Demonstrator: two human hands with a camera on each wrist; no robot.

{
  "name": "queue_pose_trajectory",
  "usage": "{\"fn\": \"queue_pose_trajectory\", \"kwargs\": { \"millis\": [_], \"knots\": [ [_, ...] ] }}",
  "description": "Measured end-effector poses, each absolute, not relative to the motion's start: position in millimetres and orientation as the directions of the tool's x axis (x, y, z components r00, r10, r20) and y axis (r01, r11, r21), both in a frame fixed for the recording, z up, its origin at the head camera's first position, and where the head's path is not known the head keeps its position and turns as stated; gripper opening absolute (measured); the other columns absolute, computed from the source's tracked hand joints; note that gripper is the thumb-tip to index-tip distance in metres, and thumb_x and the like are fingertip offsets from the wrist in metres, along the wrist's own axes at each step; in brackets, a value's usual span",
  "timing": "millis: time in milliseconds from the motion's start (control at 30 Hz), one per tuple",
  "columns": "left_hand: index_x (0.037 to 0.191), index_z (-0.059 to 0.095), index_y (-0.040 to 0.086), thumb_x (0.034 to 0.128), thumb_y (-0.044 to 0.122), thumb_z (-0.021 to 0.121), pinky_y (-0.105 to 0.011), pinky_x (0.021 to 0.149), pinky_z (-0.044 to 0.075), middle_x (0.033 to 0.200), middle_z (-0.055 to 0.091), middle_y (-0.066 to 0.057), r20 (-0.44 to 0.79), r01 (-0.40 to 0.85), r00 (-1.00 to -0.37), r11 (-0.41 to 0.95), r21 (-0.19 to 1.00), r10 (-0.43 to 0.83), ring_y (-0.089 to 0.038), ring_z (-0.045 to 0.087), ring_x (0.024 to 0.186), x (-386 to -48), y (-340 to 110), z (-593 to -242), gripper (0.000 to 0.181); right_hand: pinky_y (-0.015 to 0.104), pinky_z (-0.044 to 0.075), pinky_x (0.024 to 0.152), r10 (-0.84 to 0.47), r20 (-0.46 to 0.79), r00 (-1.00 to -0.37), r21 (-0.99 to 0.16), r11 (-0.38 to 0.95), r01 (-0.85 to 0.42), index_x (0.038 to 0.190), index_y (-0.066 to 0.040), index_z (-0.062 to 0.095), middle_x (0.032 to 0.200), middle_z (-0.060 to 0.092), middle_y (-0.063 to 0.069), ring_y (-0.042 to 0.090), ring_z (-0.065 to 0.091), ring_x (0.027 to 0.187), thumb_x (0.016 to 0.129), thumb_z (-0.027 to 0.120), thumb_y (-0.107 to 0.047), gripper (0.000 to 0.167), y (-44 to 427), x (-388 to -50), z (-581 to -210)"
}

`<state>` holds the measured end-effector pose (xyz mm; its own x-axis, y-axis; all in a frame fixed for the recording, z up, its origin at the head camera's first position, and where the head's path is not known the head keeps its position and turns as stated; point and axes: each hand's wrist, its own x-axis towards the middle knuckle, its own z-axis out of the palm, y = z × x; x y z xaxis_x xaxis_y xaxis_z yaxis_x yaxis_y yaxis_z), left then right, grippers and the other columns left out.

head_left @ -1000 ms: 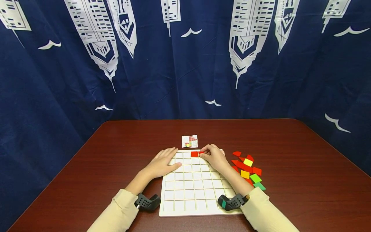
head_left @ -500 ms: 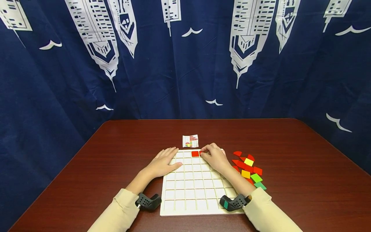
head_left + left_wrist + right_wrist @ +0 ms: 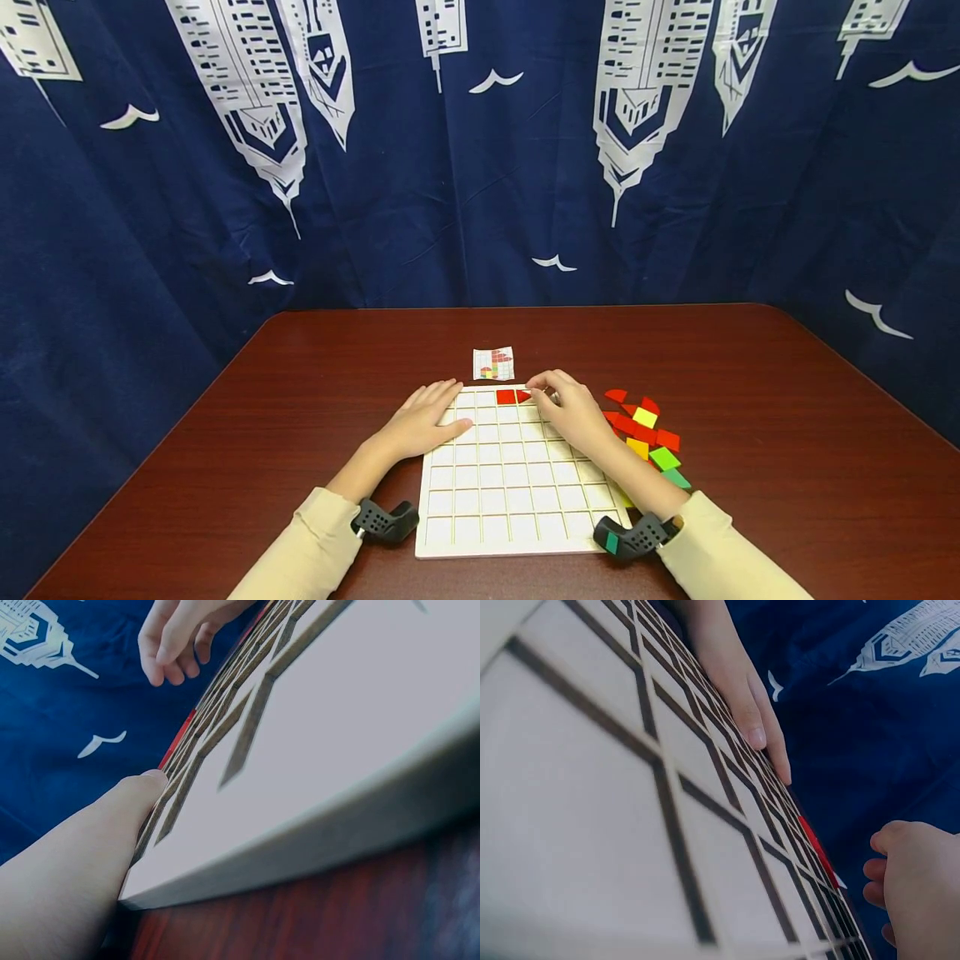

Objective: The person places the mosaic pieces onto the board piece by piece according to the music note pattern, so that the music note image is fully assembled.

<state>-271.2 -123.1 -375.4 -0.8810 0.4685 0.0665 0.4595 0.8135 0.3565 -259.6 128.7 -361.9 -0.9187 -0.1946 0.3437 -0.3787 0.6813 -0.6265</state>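
Head view: my left hand (image 3: 427,422) lies with its fingers extended across the far left edge of the white grid board (image 3: 498,477), the thumb over its squares. My right hand (image 3: 576,417) hovers above the board's far right part, fingers loosely bent and holding nothing. Just left of those fingertips, in the farthest row, a red square tile (image 3: 506,397) sits beside a red triangular tile (image 3: 522,397) that points right. Beyond the far edge, on the brown table (image 3: 337,367), is a small printed card (image 3: 492,364). Right of the board, past my right forearm, lie loose red tiles (image 3: 645,434), a pale yellow tile (image 3: 645,418) and a bright green tile (image 3: 665,458).
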Motion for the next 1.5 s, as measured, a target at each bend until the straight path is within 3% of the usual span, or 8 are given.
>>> {"fn": "queue_pose_trajectory", "kwargs": {
  "millis": [200,433,567,767,1000,1233,1500],
  "knots": [
    [0.145,0.023,0.014,0.0902,0.054,0.042,-0.043,0.115,0.007,0.152,0.021,-0.006,0.061,0.460,-0.879,0.807,0.371,0.473,-0.022,0.015,0.141,-269,-123,-373,0.071,0.032,0.047,0.077,-0.179,0.353,-0.919,-0.661,0.647,-0.380,0.102,-0.016,0.063,0.098,0.060,-0.002,0.015,0.055,0.086,0.092,0.052,-0.021,0.015,141,-254,-361],
    [0.145,0.025,0.014,0.0900,0.054,0.042,-0.044,0.115,0.008,0.151,0.022,-0.006,0.068,0.463,-0.878,0.807,0.368,0.473,-0.023,0.016,0.141,-268,-122,-373,0.070,0.022,0.040,0.063,-0.165,0.314,-0.935,-0.704,0.620,-0.346,0.105,-0.014,0.063,0.096,0.058,0.001,0.013,0.046,0.073,0.093,0.052,-0.022,0.019,162,-248,-363],
    [0.145,0.025,0.015,0.0899,0.054,0.042,-0.043,0.115,0.008,0.151,0.022,-0.006,0.071,0.462,-0.880,0.809,0.363,0.470,-0.022,0.017,0.141,-269,-122,-373,0.070,0.021,0.041,0.063,-0.167,0.339,-0.926,-0.673,0.645,-0.362,0.106,-0.013,0.064,0.098,0.059,0.001,0.013,0.047,0.075,0.093,0.052,-0.023,0.021,176,-247,-364],
    [0.145,0.025,0.014,0.0900,0.054,0.042,-0.043,0.115,0.009,0.151,0.023,-0.006,0.076,0.465,-0.879,0.813,0.350,0.471,-0.023,0.017,0.141,-271,-121,-374,0.070,0.040,0.046,0.084,-0.162,0.384,-0.909,-0.607,0.697,-0.381,0.107,-0.011,0.064,0.102,0.061,0.004,0.021,0.054,0.094,0.092,0.053,-0.021,0.020,199,-248,-365],
    [0.145,0.025,0.014,0.0899,0.055,0.042,-0.043,0.115,0.010,0.151,0.023,-0.006,0.082,0.468,-0.878,0.813,0.346,0.471,-0.023,0.018,0.141,-271,-122,-375,0.070,0.049,0.041,0.089,-0.161,0.395,-0.904,-0.539,0.757,-0.370,0.106,-0.010,0.064,0.103,0.061,0.008,0.028,0.055,0.096,0.090,0.055,-0.017,0.019,225,-255,-369],
    [0.145,0.026,0.014,0.0900,0.055,0.042,-0.044,0.115,0.010,0.151,0.024,-0.006,0.083,0.468,-0.878,0.813,0.346,0.471,-0.022,0.018,0.140,-270,-122,-375,0.070,0.039,0.031,0.079,-0.267,0.391,-0.881,-0.436,0.789,-0.433,0.097,-0.017,0.067,0.088,0.058,-0.003,0.014,0.049,0.082,0.085,0.062,-0.017,0.013,242,-262,-374],
    [0.145,0.025,0.014,0.0898,0.055,0.042,-0.043,0.115,0.010,0.151,0.023,-0.006,0.078,0.463,-0.881,0.814,0.351,0.467,-0.023,0.017,0.141,-269,-122,-374,0.070,0.039,0.029,0.078,-0.280,0.360,-0.890,-0.429,0.798,-0.424,0.096,-0.015,0.066,0.088,0.057,-0.003,0.015,0.048,0.085,0.085,0.062,-0.020,0.012,252,-264,-377]
  ]
}}
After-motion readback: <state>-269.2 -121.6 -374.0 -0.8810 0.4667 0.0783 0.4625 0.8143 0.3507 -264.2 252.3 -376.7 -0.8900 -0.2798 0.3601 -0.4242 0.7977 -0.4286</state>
